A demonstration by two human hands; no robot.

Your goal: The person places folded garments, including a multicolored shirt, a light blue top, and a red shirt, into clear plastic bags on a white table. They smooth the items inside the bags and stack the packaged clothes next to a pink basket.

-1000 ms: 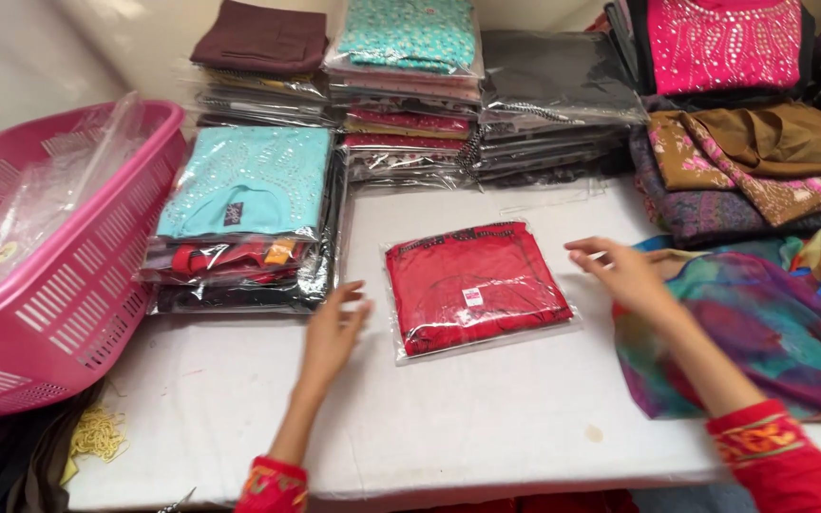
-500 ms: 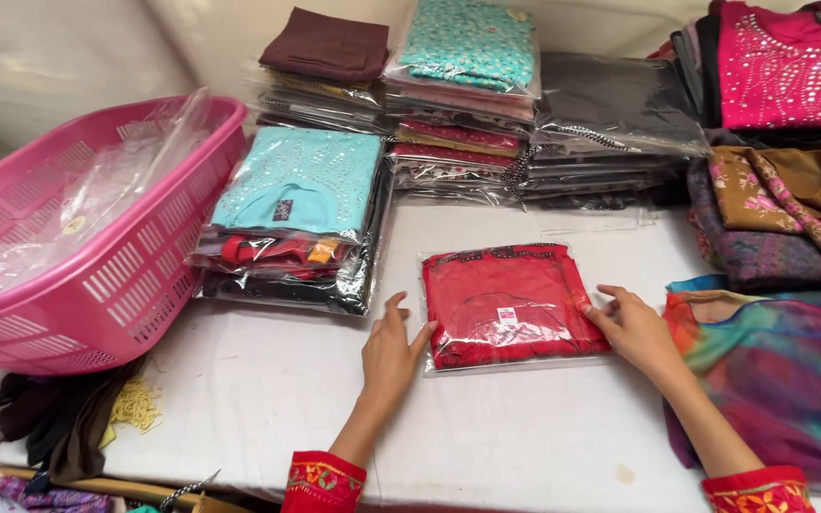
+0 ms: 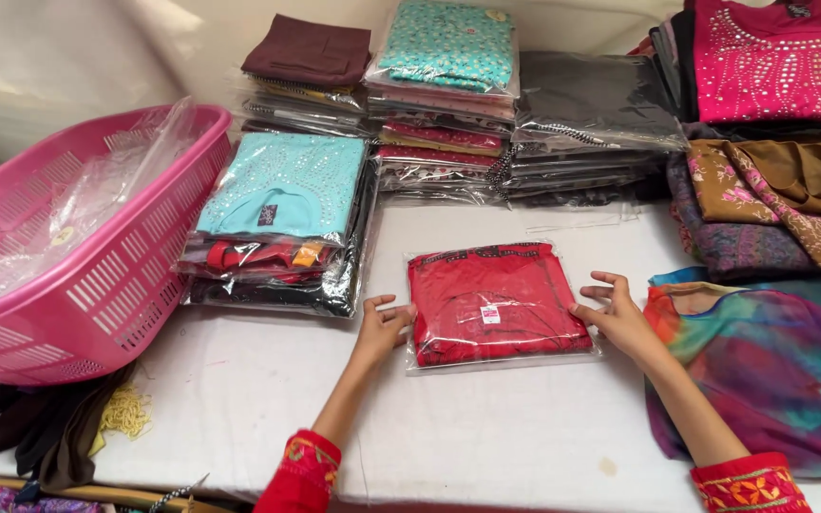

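Both hands have closed in from wider apart, so the left hand (image 3: 384, 328) and right hand (image 3: 620, 318), fingers loosely spread and gripping nothing, now press the side edges of the bagged red garment (image 3: 494, 302), squared flat on the white table (image 3: 239, 399) beside the pink basket (image 3: 87, 285).

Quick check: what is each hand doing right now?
Left hand: open, fingertips at the left edge of the red packet.
Right hand: open, fingers spread, touching the packet's right edge.
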